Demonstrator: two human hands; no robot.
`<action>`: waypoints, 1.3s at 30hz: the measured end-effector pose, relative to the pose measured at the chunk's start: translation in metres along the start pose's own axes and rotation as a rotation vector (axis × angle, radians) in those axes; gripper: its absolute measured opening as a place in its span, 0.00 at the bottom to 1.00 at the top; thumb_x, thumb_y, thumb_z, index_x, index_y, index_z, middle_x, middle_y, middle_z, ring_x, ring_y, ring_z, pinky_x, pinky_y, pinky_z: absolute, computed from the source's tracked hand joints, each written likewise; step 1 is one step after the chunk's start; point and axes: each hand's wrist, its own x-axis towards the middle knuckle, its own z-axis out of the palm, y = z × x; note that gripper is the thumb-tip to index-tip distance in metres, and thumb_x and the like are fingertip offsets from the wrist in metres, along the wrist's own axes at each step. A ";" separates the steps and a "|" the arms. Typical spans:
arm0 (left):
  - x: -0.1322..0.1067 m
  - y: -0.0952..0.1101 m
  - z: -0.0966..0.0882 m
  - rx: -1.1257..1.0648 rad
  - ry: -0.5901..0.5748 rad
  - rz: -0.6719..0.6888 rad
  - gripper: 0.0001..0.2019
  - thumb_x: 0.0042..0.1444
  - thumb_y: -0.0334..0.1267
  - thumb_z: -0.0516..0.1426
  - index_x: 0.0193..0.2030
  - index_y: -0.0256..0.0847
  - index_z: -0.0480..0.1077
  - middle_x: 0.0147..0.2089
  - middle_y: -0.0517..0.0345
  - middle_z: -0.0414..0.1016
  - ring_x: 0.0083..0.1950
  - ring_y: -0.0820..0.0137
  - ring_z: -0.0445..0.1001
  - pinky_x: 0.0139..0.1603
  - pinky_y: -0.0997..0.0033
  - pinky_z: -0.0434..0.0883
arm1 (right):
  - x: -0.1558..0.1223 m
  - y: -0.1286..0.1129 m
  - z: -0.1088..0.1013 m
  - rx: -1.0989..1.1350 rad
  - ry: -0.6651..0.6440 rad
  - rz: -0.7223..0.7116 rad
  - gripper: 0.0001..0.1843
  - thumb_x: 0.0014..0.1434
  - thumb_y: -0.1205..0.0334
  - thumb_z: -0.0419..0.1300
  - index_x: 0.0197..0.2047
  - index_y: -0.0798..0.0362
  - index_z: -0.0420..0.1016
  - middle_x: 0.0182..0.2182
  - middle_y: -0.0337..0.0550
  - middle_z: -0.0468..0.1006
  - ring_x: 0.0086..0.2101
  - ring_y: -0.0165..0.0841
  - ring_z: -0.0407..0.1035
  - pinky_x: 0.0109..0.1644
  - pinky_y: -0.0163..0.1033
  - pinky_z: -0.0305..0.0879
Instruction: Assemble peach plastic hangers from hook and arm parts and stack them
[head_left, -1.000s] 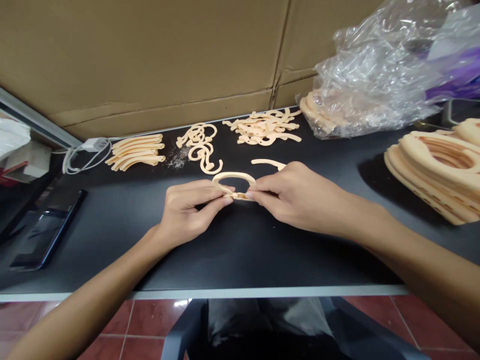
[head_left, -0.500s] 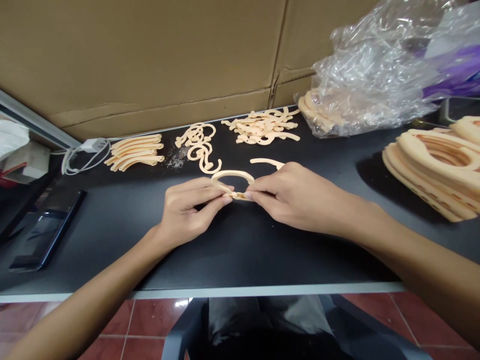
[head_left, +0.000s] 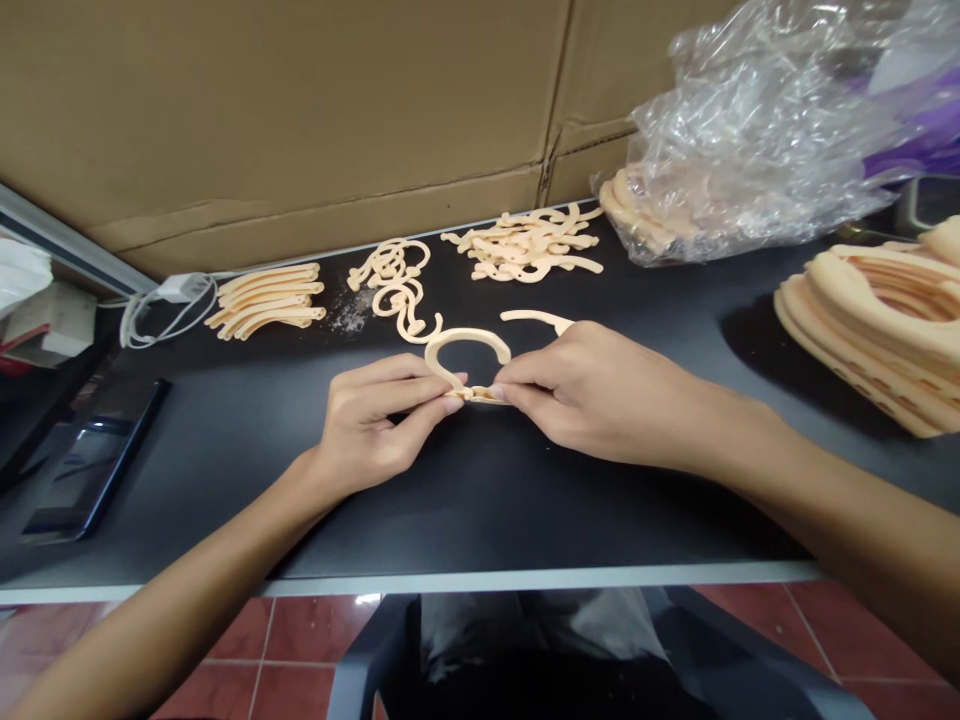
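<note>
Over the front middle of the black table, my left hand [head_left: 375,420] is closed, thumb and fingertips pinching the base of a cream plastic hanger hook [head_left: 466,336]. The hook's round curve stands up, its free end close to my right fingertips. Opposite, my right hand [head_left: 592,395] is closed in a pinch on a short visible length of a cream hanger piece [head_left: 487,394], which meets the hook's base. My fingers hide most of that joint. Just behind the right hand a curved cream arm [head_left: 529,317] shows, its near end hidden; whether it is held I cannot tell.
Hanger arms [head_left: 266,298] lie in a row at back left, beside a white cable [head_left: 169,310]. Loose hooks [head_left: 401,290] and a pile of curved parts [head_left: 529,243] lie behind my hands. A phone [head_left: 97,460] is left; stacked hanger bodies [head_left: 862,330] and a plastic bag [head_left: 750,150] are right.
Both hands keep their pinch in nearly the same place. The hook's curve has tipped slightly upward, and the view has shifted a little.
</note>
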 end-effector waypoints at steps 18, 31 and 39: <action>0.000 0.001 0.000 -0.047 -0.039 0.069 0.07 0.58 0.25 0.64 0.39 0.40 0.81 0.39 0.56 0.84 0.37 0.72 0.82 0.38 0.75 0.79 | 0.002 0.003 0.001 0.131 -0.045 0.016 0.19 0.61 0.65 0.55 0.18 0.52 0.64 0.14 0.33 0.58 0.19 0.25 0.50 0.30 0.42 0.44; 0.006 0.003 -0.006 -0.183 -0.228 -0.007 0.06 0.58 0.26 0.64 0.39 0.39 0.82 0.39 0.52 0.84 0.37 0.70 0.83 0.36 0.76 0.78 | 0.003 -0.001 -0.001 0.187 -0.165 0.066 0.22 0.61 0.63 0.56 0.18 0.52 0.55 0.15 0.33 0.56 0.18 0.23 0.47 0.27 0.40 0.42; 0.004 0.003 -0.004 -0.204 -0.191 -0.042 0.08 0.57 0.26 0.65 0.40 0.41 0.83 0.40 0.53 0.84 0.39 0.69 0.83 0.40 0.74 0.80 | 0.003 0.001 -0.001 0.245 -0.154 0.024 0.21 0.61 0.66 0.55 0.18 0.53 0.56 0.13 0.31 0.54 0.18 0.23 0.46 0.28 0.41 0.41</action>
